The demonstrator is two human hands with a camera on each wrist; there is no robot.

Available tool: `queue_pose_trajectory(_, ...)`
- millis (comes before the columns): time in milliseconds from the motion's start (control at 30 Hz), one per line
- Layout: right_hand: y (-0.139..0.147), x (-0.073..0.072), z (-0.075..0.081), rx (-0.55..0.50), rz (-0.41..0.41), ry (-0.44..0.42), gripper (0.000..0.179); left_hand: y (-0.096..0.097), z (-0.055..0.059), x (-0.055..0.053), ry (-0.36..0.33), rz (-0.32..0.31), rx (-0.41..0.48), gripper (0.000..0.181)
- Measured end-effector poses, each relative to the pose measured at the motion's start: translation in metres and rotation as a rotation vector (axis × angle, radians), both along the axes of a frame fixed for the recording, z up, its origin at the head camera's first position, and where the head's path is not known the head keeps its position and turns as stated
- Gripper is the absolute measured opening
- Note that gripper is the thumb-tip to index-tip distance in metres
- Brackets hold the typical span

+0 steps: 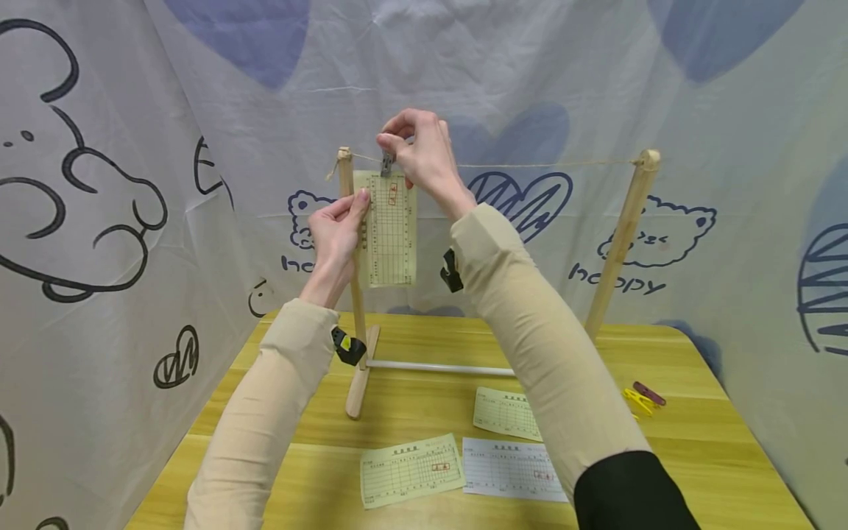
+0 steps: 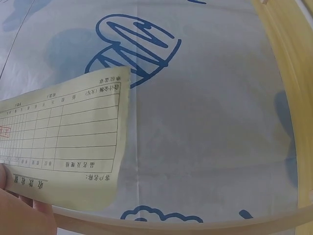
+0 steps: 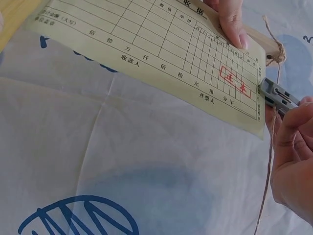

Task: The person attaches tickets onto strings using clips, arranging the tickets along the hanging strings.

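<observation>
A pale yellow receipt slip point(image 1: 394, 243) hangs lengthwise at the left end of a string point(image 1: 550, 163). My left hand point(image 1: 336, 232) pinches the slip's left edge near its top, thumb in front. A grey clothespin point(image 3: 279, 94) sits at the slip's top edge beside the string, and my right hand point(image 1: 424, 151) pinches its upper end. In the right wrist view, the clothespin's tip meets the slip close to the red stamp point(image 3: 235, 82). The left wrist view shows the slip's lower end point(image 2: 83, 132) loose.
Wooden posts point(image 1: 619, 243) carry the string, joined low by a white rod point(image 1: 440, 367). On the table point(image 1: 305, 442) lie a yellow slip point(image 1: 412, 471), a white slip point(image 1: 510, 471) and another yellow slip point(image 1: 505, 412), partly behind my right arm. Yellow clothespins point(image 1: 639, 401) and a dark red clothespin point(image 1: 649, 393) lie at right.
</observation>
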State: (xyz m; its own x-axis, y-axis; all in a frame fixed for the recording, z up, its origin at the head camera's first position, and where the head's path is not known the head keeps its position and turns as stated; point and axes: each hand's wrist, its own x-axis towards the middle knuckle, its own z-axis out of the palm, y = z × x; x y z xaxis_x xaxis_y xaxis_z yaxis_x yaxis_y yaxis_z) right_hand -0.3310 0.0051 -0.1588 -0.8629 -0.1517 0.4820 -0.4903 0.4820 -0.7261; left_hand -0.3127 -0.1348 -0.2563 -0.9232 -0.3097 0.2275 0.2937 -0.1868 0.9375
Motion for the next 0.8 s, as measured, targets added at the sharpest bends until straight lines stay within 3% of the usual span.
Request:
queue_pose_trajectory(500, 0.0021, -0.0002, 0.0002, 0.016, 0.004, -0.043, 0.023, 0.0013, 0.0002, 0.0003, 0.013, -0.003, -0.028, 0.037)
queue_pose_trajectory(800, 0.0040, -0.0011, 0.0003, 0.038, 0.046, -0.073, 0.024, 0.0023, 0.0004, -0.0012, 0.002, 0.007, -0.020, 0.035)
